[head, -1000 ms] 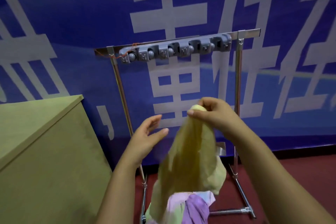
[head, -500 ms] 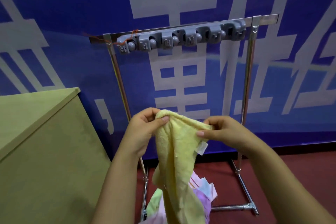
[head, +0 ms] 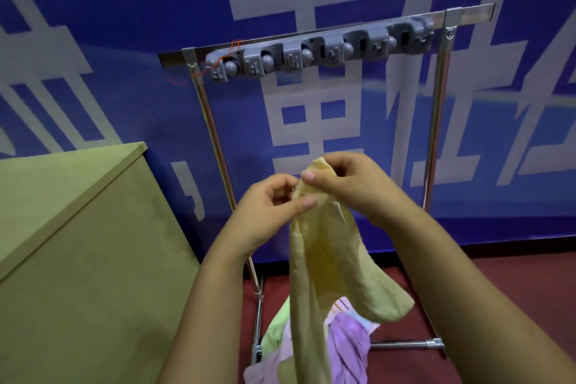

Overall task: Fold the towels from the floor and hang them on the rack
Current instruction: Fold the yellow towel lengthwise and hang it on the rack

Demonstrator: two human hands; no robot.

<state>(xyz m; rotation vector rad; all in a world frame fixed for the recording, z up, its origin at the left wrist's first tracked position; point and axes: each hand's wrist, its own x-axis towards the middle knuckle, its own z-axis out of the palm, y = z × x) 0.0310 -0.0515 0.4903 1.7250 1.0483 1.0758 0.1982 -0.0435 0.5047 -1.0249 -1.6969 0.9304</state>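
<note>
Both hands hold one soft yellow cloth towel point(head: 314, 259) up in front of the person. The left hand point(head: 268, 212) pinches the towel's top edge between thumb and curled fingers. The right hand point(head: 352, 184) sits just beside it and pinches the same top edge, with its thumb on the front of the cloth. The two hands are almost touching. The rest of the towel hangs down loose between the arms.

Below it, on the dark red floor point(head: 498, 284), lies a pile of other towels point(head: 346, 340), purple, pink and light green.

Behind the hands stands a shiny metal rack point(head: 436, 121) with a grey plastic strip of clips point(head: 321, 53) along its top bar. No towel hangs there.

The blue banner point(head: 124, 9) on the wall has big white Chinese signs, cut off by the edges and not clear enough to read. A tan wooden box point(head: 78, 243) stands on the left.
</note>
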